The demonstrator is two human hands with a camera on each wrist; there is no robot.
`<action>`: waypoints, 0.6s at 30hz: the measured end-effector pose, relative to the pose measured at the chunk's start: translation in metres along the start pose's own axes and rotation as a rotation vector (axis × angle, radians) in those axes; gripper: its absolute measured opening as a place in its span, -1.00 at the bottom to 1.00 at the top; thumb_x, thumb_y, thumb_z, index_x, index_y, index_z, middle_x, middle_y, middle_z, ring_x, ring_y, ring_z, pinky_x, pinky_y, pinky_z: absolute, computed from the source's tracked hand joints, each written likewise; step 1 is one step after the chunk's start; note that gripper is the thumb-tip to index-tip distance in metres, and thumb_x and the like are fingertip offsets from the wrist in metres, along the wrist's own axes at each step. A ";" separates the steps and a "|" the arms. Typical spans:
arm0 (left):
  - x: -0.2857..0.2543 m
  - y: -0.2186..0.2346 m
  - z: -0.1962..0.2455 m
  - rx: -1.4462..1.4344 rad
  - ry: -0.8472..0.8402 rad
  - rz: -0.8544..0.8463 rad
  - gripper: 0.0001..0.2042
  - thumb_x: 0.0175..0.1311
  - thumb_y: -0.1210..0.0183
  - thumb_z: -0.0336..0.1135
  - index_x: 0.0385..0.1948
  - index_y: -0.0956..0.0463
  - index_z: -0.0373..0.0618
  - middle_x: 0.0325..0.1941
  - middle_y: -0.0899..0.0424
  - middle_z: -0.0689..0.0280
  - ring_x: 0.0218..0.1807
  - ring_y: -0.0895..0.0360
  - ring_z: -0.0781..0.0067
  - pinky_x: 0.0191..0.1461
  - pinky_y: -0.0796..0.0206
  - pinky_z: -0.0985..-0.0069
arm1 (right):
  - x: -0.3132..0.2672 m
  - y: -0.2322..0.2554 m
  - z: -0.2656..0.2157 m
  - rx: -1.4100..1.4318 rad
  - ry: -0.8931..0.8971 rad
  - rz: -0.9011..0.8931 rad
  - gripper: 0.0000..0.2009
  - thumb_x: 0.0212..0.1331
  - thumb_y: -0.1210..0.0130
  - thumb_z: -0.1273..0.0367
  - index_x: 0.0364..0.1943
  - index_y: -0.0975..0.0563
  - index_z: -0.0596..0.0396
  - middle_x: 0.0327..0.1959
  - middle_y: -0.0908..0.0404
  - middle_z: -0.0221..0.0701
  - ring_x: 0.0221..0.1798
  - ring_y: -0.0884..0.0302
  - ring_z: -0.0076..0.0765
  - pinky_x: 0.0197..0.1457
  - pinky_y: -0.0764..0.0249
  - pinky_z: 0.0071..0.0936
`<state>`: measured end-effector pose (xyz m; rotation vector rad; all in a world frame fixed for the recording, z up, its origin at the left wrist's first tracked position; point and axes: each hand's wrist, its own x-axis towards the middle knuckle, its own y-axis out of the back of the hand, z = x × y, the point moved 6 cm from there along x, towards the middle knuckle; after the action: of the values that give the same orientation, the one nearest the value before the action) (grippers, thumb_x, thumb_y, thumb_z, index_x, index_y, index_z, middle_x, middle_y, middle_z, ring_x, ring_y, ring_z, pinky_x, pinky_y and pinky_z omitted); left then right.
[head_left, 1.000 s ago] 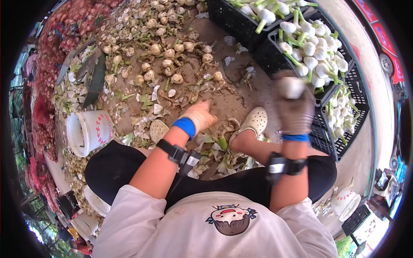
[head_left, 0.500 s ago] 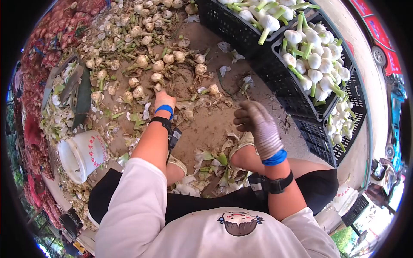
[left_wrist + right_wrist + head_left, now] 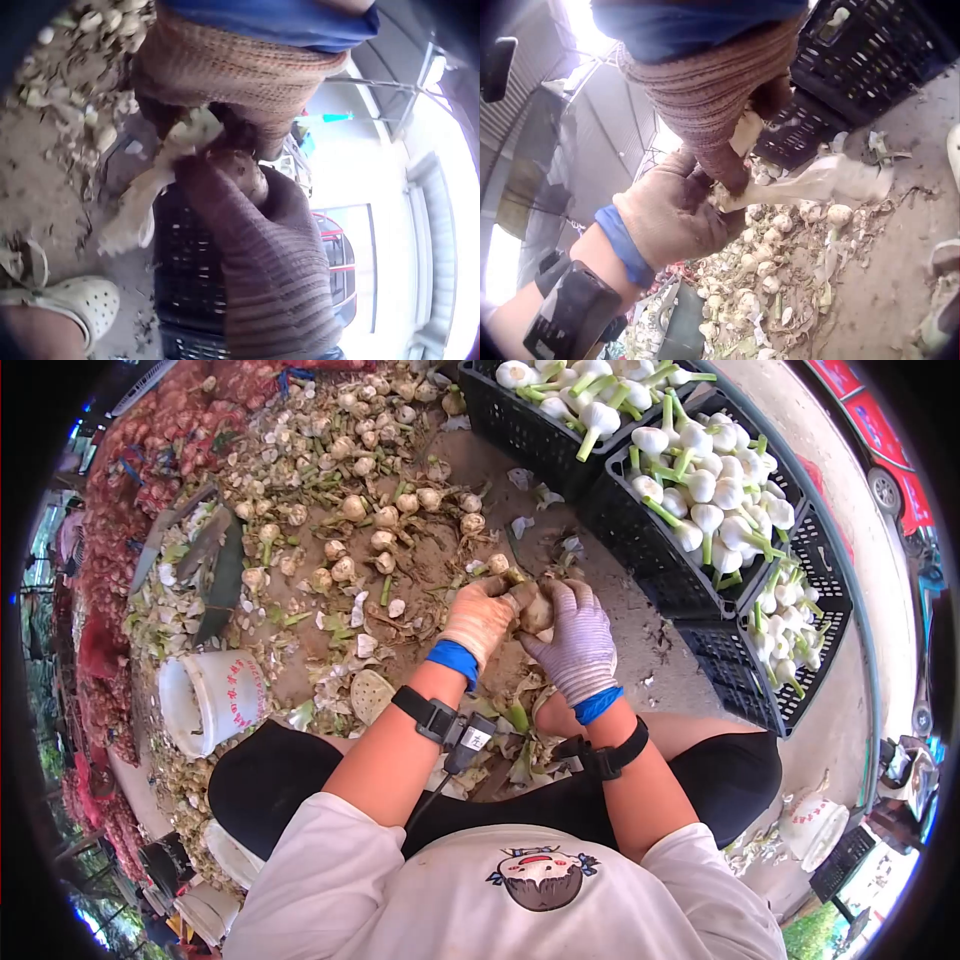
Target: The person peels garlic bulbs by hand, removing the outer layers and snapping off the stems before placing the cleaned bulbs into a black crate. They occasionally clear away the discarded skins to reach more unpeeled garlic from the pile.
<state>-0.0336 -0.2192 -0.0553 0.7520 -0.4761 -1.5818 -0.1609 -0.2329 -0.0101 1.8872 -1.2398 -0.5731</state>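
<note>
Both gloved hands meet over the ground in front of the person. My right hand (image 3: 577, 641) grips a brownish, unpeeled garlic bulb (image 3: 537, 614), thumb across its side. My left hand (image 3: 481, 622) pinches the same bulb at its stem end. From between the fingers hangs a pale strip of skin (image 3: 139, 202), which the right wrist view also shows as a long peel (image 3: 810, 187). The fingers hide much of the bulb. Beyond the hands, dirty garlic bulbs (image 3: 384, 517) lie scattered on the ground.
Black crates (image 3: 640, 535) at the right hold cleaned white garlic (image 3: 706, 490). A white bucket (image 3: 212, 700) lies tipped at the left, near red net bags (image 3: 105, 590). Peel scraps (image 3: 500, 745) cover the ground by the pale clogs (image 3: 371, 696).
The right hand, carrying a white bulb at the crates a second ago, came back with none. The left hand reached to the scattered bulbs, then returned; both hands now hold an unpeeled bulb.
</note>
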 end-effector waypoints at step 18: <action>-0.064 0.020 0.042 -0.395 -0.336 -0.049 -0.68 0.18 -0.05 -0.42 -0.01 -0.43 -0.25 -0.30 -0.57 0.35 -0.35 -0.47 0.58 -0.26 -0.35 0.64 | -0.026 0.007 0.010 0.883 -0.384 -0.032 -0.58 0.28 0.14 0.07 -0.09 -0.42 0.17 -0.20 -0.51 -0.32 -0.10 -0.42 -0.43 0.02 -0.34 -0.52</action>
<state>-0.0471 -0.1646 0.0003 0.1992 -0.3700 -1.7868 -0.1832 -0.2146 -0.0116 2.5910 -1.9297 -0.4460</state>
